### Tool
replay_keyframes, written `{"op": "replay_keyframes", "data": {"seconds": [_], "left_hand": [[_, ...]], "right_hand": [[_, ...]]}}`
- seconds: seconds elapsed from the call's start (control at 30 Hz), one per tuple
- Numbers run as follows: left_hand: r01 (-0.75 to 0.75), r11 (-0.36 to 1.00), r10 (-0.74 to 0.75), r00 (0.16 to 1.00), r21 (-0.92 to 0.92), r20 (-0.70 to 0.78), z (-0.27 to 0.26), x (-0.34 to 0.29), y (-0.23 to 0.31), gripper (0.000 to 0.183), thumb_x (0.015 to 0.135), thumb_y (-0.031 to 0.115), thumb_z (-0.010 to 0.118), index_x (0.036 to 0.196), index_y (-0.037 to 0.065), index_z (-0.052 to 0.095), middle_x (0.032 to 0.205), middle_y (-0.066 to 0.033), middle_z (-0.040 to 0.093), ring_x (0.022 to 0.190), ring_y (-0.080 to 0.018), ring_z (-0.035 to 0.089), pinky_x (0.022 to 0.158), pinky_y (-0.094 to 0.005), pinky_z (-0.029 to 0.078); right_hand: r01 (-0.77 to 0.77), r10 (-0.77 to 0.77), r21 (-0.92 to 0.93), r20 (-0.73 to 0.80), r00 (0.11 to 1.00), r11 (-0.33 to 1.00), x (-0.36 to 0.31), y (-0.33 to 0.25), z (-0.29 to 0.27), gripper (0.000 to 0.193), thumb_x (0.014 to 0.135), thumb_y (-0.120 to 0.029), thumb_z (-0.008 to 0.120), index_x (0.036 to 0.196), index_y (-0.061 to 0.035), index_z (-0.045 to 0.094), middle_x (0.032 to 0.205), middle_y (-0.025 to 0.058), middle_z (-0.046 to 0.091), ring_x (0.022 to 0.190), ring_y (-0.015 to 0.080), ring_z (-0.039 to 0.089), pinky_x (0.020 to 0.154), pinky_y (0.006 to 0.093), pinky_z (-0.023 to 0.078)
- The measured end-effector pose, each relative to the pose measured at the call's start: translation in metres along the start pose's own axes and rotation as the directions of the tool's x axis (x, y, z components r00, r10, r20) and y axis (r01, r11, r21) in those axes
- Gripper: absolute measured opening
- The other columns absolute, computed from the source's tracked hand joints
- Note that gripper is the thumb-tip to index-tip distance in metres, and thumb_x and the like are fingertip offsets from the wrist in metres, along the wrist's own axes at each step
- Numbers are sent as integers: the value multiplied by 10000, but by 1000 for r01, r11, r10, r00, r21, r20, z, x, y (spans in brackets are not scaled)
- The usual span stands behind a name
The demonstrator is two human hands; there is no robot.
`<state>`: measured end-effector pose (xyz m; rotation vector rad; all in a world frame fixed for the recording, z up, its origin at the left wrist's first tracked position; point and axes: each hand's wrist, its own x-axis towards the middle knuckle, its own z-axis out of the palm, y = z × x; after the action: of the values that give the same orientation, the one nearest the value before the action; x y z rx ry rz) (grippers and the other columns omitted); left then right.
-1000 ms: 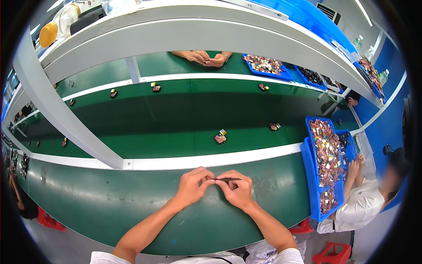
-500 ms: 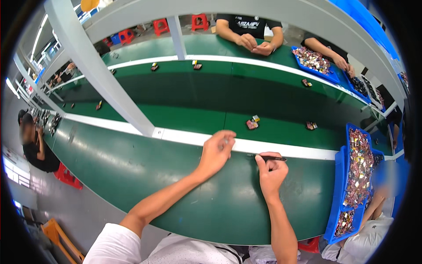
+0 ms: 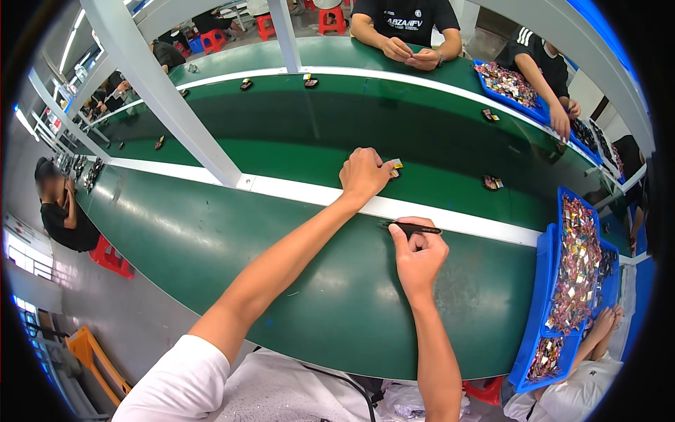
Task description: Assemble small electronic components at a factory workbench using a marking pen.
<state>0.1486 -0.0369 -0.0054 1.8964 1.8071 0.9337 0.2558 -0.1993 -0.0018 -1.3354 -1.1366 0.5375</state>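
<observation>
My left hand [image 3: 364, 173] reaches over the white rail onto the green belt. Its fingers are curled and pinch at a cluster of small dark-red parts with yellow-and-white tabs [image 3: 396, 167]; the hand hides some of the cluster. In my right hand [image 3: 420, 257], above the near green worktop, slim black tweezers [image 3: 422, 228] lie between thumb and fingers, their tip pointing left. Another small dark-red cluster [image 3: 492, 183] rests on the belt farther right.
Blue trays [image 3: 545, 281] heaped with small parts stand at the right. A grey post [image 3: 158, 98] rises at the left from the white rail [image 3: 309, 197]. Across the belt, a co-worker's hands [image 3: 411, 55] handle something small. More clusters lie along the belt.
My left hand has moved forward across the rail to the cluster on the belt. The right hand still holds the tweezers. The whole view has shifted slightly.
</observation>
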Motion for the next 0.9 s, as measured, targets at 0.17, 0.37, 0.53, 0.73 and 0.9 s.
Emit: {"op": "replay_keyframes", "data": {"seconds": [0.17, 0.37, 0.53, 0.73, 0.9], "left_hand": [[150, 973, -133, 985, -174, 105, -8, 6, -5, 358, 842, 327, 828, 752, 22, 665, 681, -94, 707, 583, -232, 698, 603, -378, 547], [15, 998, -12, 998, -60, 59, -5, 2, -18, 322, 836, 269, 834, 792, 10, 649, 685, -100, 712, 517, -214, 674, 544, -345, 533], [26, 975, -12, 998, -220, 65, -20, 2, -25, 254, 886, 188, 790, 888, -9, 629, 713, -94, 726, 510, -164, 663, 467, -294, 495], [168, 830, -33, 967, -531, 253, -73, -27, -17, 207, 935, 120, 732, 973, -50, 620, 698, -99, 707, 483, -133, 634, 401, -281, 460], [245, 723, 45, 916, -646, 398, -86, -71, -23, 186, 988, 98, 673, 1030, -68, 599, 765, -74, 674, 506, -105, 603, 394, -248, 420]], "right_hand": [[37, -36, -40, 23, 999, 999, -1, -4, 0, 151, 795, 18, 820, 910, -19, 730, 559, -63, 349, 492, 40, 272, 478, 245, 232], [46, -45, -43, 16, 999, 998, -2, -5, 1, 153, 790, 17, 823, 908, -21, 734, 562, -57, 354, 493, 41, 275, 475, 245, 234], [46, -46, -11, 6, 999, 999, -1, -6, 6, 162, 798, 4, 828, 930, -21, 738, 564, -57, 354, 498, 37, 284, 480, 235, 243], [-70, 71, 43, -3, 997, 997, 1, -2, 2, 146, 825, -9, 819, 946, -11, 737, 569, -77, 392, 507, 17, 295, 484, 220, 244], [-119, 115, 165, 29, 993, 979, 5, 3, -10, 113, 858, 28, 783, 950, 1, 723, 650, -80, 527, 512, -18, 342, 481, 194, 248]]}}
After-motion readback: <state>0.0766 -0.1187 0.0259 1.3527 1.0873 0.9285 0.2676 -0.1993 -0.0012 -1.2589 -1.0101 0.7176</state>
